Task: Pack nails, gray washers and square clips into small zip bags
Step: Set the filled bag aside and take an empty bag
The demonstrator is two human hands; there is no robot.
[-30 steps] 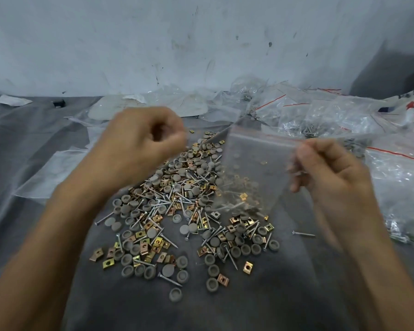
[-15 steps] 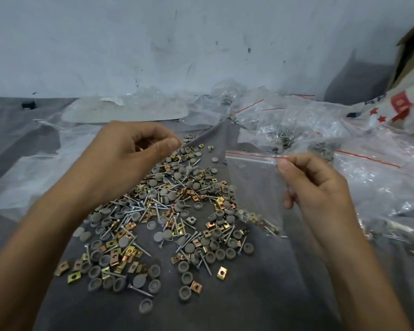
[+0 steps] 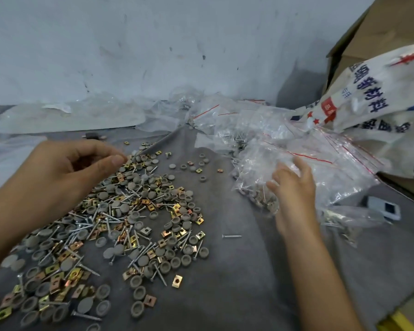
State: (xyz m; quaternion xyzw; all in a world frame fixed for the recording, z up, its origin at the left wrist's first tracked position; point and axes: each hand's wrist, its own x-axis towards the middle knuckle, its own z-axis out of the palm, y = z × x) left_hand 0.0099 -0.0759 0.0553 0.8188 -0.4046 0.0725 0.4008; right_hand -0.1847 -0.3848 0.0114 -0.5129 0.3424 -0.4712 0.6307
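Nearest: mixed heap of nails (image 3: 110, 218), gray washers (image 3: 139, 293) and square clips (image 3: 177, 281) on gray cloth (image 3: 237, 283), cut off at the lower-left edge. Left hand (image 3: 65, 173) over the heap's far side, fingers curled, thumb meeting forefinger; cannot tell if anything is pinched. Right hand (image 3: 292, 187), fingers loosely spread, touches the filled zip bags (image 3: 304, 144); their contents are blurred. Printed sack (image 3: 378, 96) behind, cropped.

Gray cloth (image 3: 237, 271) spread underneath. Printed sack (image 3: 380, 96) (blue characters, red stars) at right, cardboard box (image 3: 397, 27) behind it. Scuffed white wall (image 3: 153, 44) at rear.
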